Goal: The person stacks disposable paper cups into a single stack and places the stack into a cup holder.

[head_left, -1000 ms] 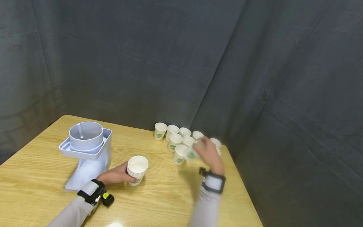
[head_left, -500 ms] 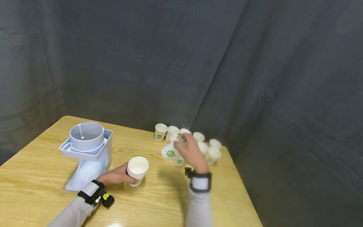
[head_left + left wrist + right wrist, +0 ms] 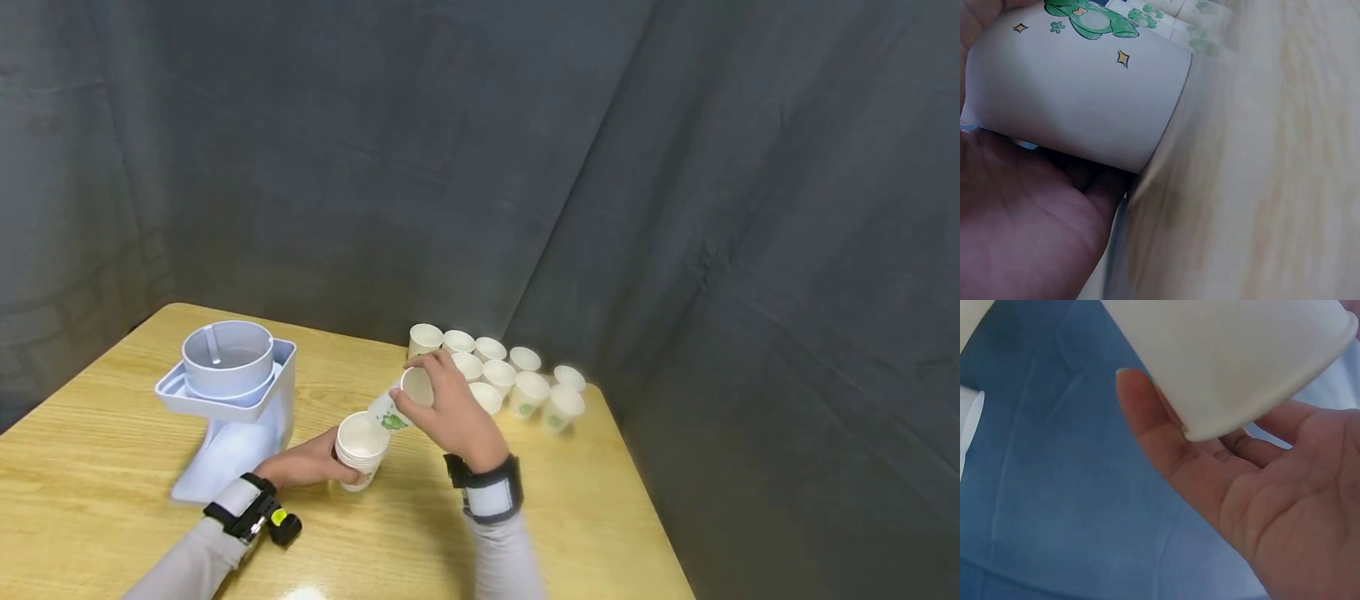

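My left hand (image 3: 311, 463) grips a nested stack of white paper cups (image 3: 362, 450), mouth up and slightly tilted. In the left wrist view the lowest cup (image 3: 1079, 94) shows a green frog print, with fingers wrapped around it. A single paper cup (image 3: 392, 412) is held near its rim by my right hand (image 3: 457, 412). That cup leans steeply, its base pointing down left at the stack's mouth; whether it touches the stack I cannot tell. In the right wrist view, fingers and thumb hold the cup (image 3: 1235, 362) by its rim.
Several white paper cups (image 3: 498, 375) stand upright in rows at the table's back right. A pale blue plastic device with a round bowl (image 3: 228, 358) on top stands left, close to my left hand. Dark grey curtain (image 3: 375, 167) hangs behind the wooden table (image 3: 600, 517).
My right hand has carried one cup from the group at the back right leftward and down to the stack's mouth. My left hand and its stack have stayed in place.
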`<state>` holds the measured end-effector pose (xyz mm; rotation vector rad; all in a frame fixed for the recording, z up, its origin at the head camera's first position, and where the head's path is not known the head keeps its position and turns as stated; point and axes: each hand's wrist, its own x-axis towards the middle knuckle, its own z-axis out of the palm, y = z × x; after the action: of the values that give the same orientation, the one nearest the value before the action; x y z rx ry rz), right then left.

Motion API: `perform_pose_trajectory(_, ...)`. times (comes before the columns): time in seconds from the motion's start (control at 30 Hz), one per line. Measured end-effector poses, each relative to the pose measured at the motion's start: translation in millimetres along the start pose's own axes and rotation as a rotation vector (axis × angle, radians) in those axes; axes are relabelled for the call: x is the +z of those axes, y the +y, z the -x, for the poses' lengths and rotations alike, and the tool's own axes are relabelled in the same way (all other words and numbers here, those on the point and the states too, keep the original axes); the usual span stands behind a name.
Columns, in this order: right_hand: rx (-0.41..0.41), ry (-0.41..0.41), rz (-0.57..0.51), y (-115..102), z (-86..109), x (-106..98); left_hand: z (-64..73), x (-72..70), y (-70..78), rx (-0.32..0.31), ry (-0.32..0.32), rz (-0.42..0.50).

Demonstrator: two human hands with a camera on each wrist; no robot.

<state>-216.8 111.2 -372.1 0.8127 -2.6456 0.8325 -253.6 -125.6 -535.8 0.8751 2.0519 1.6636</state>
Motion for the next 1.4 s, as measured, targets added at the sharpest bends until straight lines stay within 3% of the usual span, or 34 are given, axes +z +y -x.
perform_pose_trajectory(0.17,-0.072,-0.058,0.030,-10,-3.8,13,0.8,-0.2,2.7,0.013,-0.032,0.012)
perform_pose_trajectory(0.53,-0.131,-0.203,0.076,-13,-8.6,29,-1.2,-1.8,0.0,0.025,-0.062,0.049)
perform_pose_trajectory(1.1,-0.167,-0.228,0.160,-15,-12.8,42,0.2,-2.8,1.9,0.014,-0.051,0.040)
perform_pose_trajectory(1.4,-0.135,-0.254,0.178,-18,-12.5,43,0.0,-1.7,2.2,0.009,-0.061,0.063)
